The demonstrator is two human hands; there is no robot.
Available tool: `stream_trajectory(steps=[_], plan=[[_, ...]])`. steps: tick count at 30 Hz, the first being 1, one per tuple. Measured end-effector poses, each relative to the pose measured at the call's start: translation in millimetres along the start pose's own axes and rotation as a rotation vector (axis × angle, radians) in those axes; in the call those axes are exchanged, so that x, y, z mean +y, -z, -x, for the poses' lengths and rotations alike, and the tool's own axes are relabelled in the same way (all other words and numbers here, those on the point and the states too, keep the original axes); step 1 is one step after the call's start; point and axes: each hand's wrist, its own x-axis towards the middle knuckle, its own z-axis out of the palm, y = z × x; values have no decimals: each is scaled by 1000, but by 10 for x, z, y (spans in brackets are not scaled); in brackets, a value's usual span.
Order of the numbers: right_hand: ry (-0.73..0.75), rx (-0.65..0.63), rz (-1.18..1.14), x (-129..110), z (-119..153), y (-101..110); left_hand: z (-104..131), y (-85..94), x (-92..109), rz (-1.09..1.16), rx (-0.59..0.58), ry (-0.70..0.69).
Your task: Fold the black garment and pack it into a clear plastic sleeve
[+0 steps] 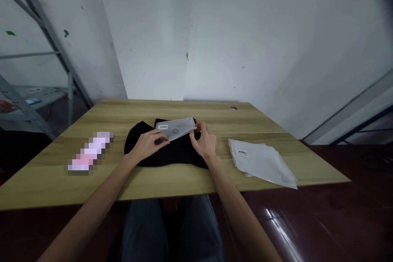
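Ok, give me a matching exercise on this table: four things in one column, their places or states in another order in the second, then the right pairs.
Things:
1. black garment
2. clear plastic bag
3. stack of plastic bags
4. small hole in the tabletop

Places or states:
A. lying flat on the table to the right of the hands
B. near the far edge of the table
C. spread on the table under both hands
D. held between the left hand and the right hand

Pairs: 1-C, 2-D, 3-A, 4-B
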Motion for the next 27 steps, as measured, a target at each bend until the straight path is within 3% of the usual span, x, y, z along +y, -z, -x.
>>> stream_trajectory(steps=[11, 17, 22, 27], plan=[[26, 15, -30, -8, 21, -3, -53, 21, 29, 227, -49, 73], [160, 137, 74, -65, 17, -14, -61, -34, 190, -15, 175, -17], [401, 34, 150, -231, 60, -77, -56, -88, 292, -234, 327, -122], [393, 4, 171, -349, 103, -126, -26, -58, 318, -323, 431, -116]])
